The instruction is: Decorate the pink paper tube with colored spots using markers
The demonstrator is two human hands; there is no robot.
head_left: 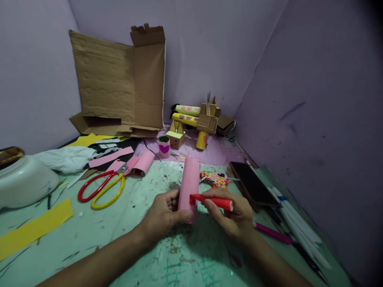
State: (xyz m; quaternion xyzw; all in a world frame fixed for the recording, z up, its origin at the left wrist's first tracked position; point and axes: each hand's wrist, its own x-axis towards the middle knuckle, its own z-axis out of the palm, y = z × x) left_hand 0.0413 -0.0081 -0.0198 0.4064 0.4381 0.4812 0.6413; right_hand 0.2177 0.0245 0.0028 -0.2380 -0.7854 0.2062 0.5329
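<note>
A pink paper-covered tube [191,171] stands tilted over the green table, its lower end gripped by my left hand [164,213] with the thumb across the front. My right hand [231,213] is closed round a red marker [220,202]. The marker's tip touches the tube's front, where a small red patch [192,199] shows. Behind the marker lies a pair of scissors [217,179] with colourful patterned handles, partly hidden. A purple marker [272,232] rests on the table just right of my right hand.
Large red-and-yellow-handled scissors [104,187] lie left, by pink paper scraps [112,156] and a yellow strip [36,229]. A white bowl [26,181] sits far left. A phone [253,183] and white sticks [302,227] lie right. Behind are cardboard [104,79] and yellow tube figures [206,123].
</note>
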